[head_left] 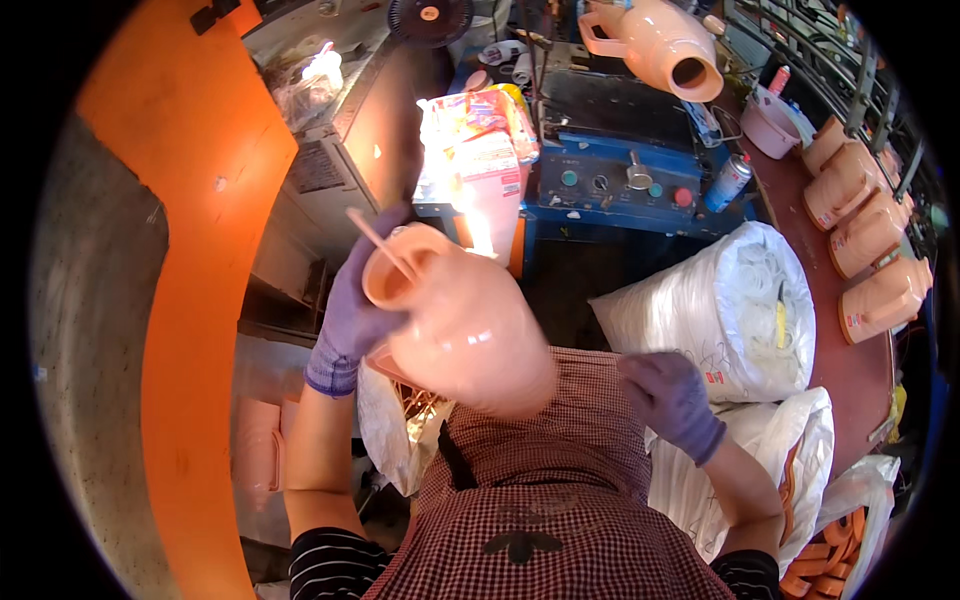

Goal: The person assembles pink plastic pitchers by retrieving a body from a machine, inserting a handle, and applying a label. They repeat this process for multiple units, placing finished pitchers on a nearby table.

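My left hand [358, 310], in a purple glove, grips a peach plastic jug [470, 330] near its neck. The jug is tilted, its round mouth toward the upper left, and its lower end is blurred. A thin peach rod [380, 243] sticks out across the mouth; whether it is loose or part of the jug I cannot tell. To the right of the jug and apart from it, my right hand [677, 402], gloved too, is closed with the fingers curled. Anything inside those fingers is hidden.
Another peach jug [660, 48] is at the top, above a blue machine [620, 180] with knobs and buttons. Several peach jugs [878, 298] line the brown table [850, 385] at right. White sacks [665, 310] stand below it. An orange metal frame [190, 330] rises at left.
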### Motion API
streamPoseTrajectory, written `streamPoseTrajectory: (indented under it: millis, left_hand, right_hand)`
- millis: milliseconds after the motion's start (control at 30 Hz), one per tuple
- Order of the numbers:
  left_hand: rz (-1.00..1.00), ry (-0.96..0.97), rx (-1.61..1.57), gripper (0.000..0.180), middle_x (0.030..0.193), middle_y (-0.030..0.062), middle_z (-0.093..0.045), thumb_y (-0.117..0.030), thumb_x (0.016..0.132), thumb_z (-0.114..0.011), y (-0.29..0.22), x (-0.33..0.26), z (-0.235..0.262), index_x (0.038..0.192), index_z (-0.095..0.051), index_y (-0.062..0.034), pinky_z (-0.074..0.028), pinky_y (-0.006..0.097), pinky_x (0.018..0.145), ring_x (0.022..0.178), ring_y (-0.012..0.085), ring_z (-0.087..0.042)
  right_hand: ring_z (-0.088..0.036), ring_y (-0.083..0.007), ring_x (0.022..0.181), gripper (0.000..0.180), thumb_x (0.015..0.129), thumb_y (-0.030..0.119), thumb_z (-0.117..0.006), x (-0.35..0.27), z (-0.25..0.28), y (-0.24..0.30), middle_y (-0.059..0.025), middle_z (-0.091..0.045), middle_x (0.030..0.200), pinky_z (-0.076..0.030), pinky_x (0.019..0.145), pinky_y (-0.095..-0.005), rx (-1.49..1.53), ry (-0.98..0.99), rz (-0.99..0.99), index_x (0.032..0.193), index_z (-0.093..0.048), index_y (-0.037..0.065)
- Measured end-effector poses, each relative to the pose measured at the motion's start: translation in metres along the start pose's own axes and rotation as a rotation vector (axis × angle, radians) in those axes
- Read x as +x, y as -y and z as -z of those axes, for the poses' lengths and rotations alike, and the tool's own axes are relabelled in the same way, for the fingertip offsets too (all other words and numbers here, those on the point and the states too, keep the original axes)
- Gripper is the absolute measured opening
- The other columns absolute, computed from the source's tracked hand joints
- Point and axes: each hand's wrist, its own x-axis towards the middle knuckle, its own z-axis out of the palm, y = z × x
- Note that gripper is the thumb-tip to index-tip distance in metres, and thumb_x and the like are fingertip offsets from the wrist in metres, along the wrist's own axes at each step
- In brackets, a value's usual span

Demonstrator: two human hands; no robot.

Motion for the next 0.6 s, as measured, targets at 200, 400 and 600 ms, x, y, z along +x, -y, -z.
streamPoseTrajectory:
  millis: [200,400,600]
  left_hand:
    - [-0.315,0.907,0.313,0.121,0.141,0.0168,-0.052,-0.034,0.054,-0.097,-0.04,0.03,-0.056,0.15,-0.033,0.0017,-0.037,0.04,0.113,0.132,0.0271,-0.05]
    - [-0.097,0.911,0.033,0.156,0.137,0.0208,-0.054,-0.034,0.045,-0.101,-0.033,-0.001,-0.082,0.157,0.003,0.0006,-0.043,0.051,0.107,0.129,0.0365,-0.054]
    - [-0.162,0.891,0.1,0.152,0.116,0.0166,-0.068,-0.037,0.05,-0.1,-0.027,-0.006,-0.099,0.157,0.002,0.0022,-0.045,0.052,0.105,0.119,0.0361,-0.061]
  right_hand:
    - [-0.059,-0.0309,0.115,0.04,0.074,0.02,-0.066,0.053,0.045,0.088,-0.0102,-0.065,0.114,-0.049,0.097,-0.0563,0.206,-0.463,0.63,0.112,-0.065,0.007]
    - [-0.065,-0.0323,0.101,0.034,0.08,0.02,-0.061,0.06,0.0,0.099,-0.0158,-0.067,0.101,-0.051,0.093,-0.0471,0.182,-0.571,0.69,0.107,-0.063,-0.002]
    - [-0.065,-0.0306,0.084,0.025,0.082,0.015,-0.058,0.047,0.002,0.105,-0.0154,-0.067,0.087,-0.052,0.087,-0.0412,0.19,-0.548,0.595,0.098,-0.062,-0.003]
